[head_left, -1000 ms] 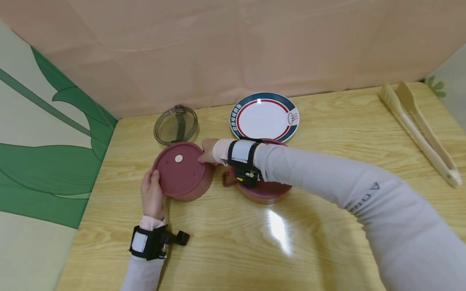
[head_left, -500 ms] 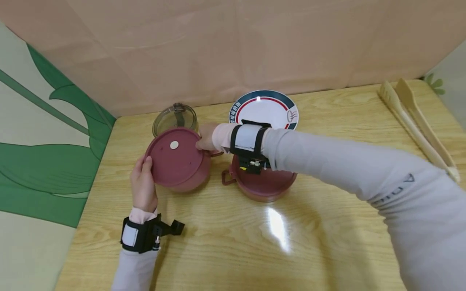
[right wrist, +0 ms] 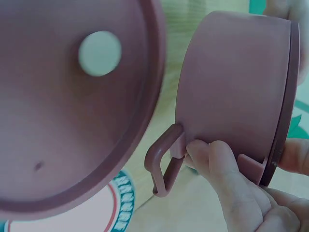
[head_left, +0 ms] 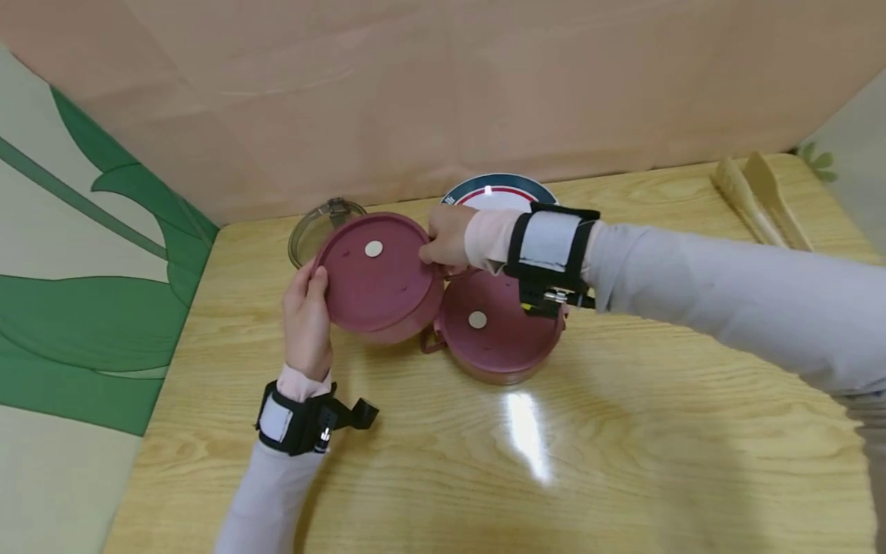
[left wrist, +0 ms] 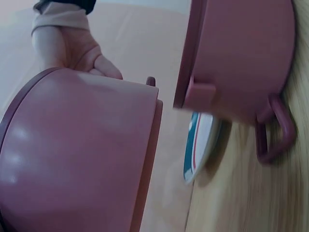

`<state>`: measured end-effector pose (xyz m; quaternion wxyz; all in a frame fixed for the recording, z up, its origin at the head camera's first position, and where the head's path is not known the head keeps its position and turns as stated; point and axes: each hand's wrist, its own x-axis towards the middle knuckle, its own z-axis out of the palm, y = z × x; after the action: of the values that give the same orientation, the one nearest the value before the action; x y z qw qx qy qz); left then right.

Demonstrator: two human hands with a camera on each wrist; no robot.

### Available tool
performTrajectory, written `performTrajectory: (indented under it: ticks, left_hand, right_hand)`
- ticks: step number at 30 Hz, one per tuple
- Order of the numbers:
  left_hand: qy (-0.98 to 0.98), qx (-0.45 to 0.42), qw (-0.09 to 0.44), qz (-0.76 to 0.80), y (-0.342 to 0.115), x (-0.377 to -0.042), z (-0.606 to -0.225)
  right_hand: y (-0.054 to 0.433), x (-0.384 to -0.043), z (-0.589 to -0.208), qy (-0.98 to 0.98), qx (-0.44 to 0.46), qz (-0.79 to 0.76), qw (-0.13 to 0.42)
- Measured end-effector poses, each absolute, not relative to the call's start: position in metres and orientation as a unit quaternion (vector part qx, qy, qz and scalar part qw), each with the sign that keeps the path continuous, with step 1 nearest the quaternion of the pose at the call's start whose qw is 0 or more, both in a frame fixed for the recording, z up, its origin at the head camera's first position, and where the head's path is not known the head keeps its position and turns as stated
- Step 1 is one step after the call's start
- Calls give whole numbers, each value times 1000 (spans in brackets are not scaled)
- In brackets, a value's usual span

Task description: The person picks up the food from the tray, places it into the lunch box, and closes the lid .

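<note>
Between my two hands a round maroon pot [head_left: 377, 281] is held up over the table, its flat top with a white dot facing up and a little tilted. My left hand [head_left: 308, 323] grips its left side, thumb over the rim. My right hand [head_left: 448, 235] holds the opposite side; in the right wrist view the right fingers [right wrist: 222, 159] curl under the wall beside the loop handle [right wrist: 164, 159]. Just to the right, a second maroon pot [head_left: 501, 338] of the same kind stands on the table, partly under my right forearm. The held pot's edge overlaps its handle in the head view.
Behind the pots are a clear lid [head_left: 308, 238] with a dark band, partly hidden, and a white plate [head_left: 494, 185] with a blue rim. Beige tongs [head_left: 751, 204] lie at the far right, partly covered by my sleeve. A pinkish sheet [head_left: 415, 100] hangs behind the table [head_left: 450, 462].
Both hands have lifted the pot, tilted it and moved it to the right and away from me, closer to the second pot. The second pot's white dot has come into view.
</note>
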<state>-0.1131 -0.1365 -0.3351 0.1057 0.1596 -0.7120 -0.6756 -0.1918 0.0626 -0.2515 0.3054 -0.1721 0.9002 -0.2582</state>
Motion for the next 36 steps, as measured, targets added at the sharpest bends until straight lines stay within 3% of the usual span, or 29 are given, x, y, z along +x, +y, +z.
performTrajectory:
  ticks: [6,36]
  left_hand:
    - [-707,135,88,-689,-117,-122,-334]
    - [-720,60,24,-691,-46,-139,-337]
  right_hand:
    - [86,-195,-251,907,-171,-255,290]
    - [178,-180,-268,878,-123,-338,315]
